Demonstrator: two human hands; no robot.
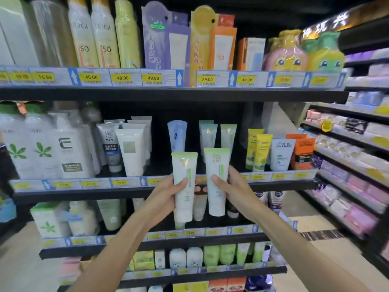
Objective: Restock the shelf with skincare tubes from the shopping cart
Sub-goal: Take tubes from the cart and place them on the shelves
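- Two bare forearms reach up from the bottom edge toward the shelf; each hand holds one tube upright, cap down, green-tipped crimp up.
- The left hand has its grip closed round the left tube, thumb across the front, fingers behind; the right hand grasps the right tube the same way, thumb on the front at mid-height.
- The two tubes stand side by side, just apart, in front of the middle shelf, their lower halves crossing its price-tag rail; neither rests on the shelf.
- Behind them on that shelf: a blue tube and three pale green tubes further back, with a dark gap nearer the edge.
- Left of the gap stand white tubes and large white bottles with a green leaf mark; right of it, yellow tubes, a white L'Oreal tube and orange tubes.
- Below, lower shelves carry more tubes and small boxes; blurred.
- Above, the top shelf holds tall spray cans, purple and orange carded packs and yellow price tags.
- Far right, another rack of pink and white packs runs off down the aisle.
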